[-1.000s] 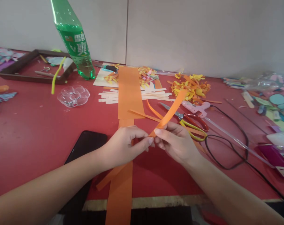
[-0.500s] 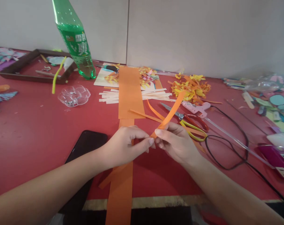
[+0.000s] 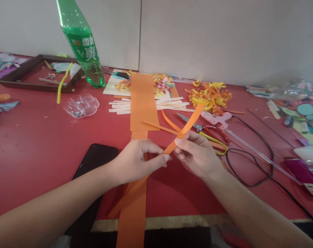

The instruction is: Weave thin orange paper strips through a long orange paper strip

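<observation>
Orange strip (image 3: 192, 120), pinched tight by my left hand (image 3: 138, 158) and right hand (image 3: 199, 155), slanting far-right past the right fingertips.

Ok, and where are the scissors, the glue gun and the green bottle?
Scissors (image 3: 216, 134): head view, on the red handle, right of the hands.
Glue gun (image 3: 215, 119): head view, on its pink body, just beyond the scissors.
Green bottle (image 3: 85, 52): head view, on its label.
</observation>
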Available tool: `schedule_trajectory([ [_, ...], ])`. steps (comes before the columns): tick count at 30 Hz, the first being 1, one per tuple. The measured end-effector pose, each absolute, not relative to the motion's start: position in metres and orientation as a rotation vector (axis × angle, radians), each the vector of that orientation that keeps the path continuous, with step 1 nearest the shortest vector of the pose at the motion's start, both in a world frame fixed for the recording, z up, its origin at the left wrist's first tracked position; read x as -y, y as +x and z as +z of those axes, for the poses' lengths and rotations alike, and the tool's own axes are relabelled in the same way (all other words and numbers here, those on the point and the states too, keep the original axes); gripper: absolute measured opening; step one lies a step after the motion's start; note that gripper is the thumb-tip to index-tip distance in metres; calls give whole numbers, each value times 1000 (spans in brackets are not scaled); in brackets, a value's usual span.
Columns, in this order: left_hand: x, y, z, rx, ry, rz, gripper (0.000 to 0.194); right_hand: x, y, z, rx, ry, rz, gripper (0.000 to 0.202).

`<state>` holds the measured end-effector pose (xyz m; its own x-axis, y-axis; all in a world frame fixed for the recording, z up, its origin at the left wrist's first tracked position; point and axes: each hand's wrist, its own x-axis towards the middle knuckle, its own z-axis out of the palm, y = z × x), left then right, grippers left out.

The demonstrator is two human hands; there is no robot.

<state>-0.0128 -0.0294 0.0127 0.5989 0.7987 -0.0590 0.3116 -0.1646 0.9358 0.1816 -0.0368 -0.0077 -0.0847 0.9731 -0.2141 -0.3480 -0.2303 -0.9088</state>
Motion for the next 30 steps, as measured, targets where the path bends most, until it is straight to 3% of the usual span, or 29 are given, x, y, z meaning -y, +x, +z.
schedule_trajectory([
  [10,30,-11,12,-879,1745,608,27,42,179,-12,1000,-1028,1578,17],
  [30,31,-11,9,-859,1825,611,23,42,183,-13,1143,-1066,1631,22],
])
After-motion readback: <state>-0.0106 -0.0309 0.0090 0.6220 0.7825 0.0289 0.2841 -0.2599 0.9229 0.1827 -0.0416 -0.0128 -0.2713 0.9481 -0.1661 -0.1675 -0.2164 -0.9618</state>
